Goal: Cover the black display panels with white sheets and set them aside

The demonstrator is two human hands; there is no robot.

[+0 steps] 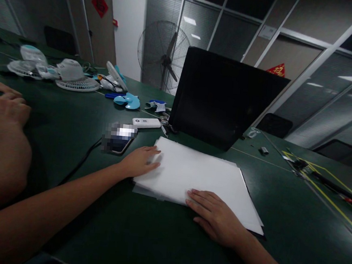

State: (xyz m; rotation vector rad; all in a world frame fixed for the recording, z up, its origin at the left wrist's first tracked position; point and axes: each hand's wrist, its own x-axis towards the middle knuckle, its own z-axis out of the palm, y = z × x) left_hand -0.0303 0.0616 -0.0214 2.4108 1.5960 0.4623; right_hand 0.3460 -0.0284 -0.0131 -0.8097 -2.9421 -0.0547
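Two hands laid flat, released, nothing grasped: left hand (140, 161) at paper stack (203, 175) far-left corner, right hand (215, 216) on near edge. Paper stack long axis aligned far-left to near-right.

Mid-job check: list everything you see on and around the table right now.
paper stack: one, white, table centre, under both hands
table: one, dark green, fills the view
screen: one, black, upright behind the paper stack
small device: one, white, left of the screen
phone: one, dark, blurred, left of the paper stack
cable: one, black, left of the phone
fan blade: one, light blue, beyond the small device
fan grilles: two, white, far left
standing fan: one, grey, behind the table
other person's hand: one, left edge, on the table
left hand: open, flat on the stack's left edge
right hand: open, flat on the stack's near edge
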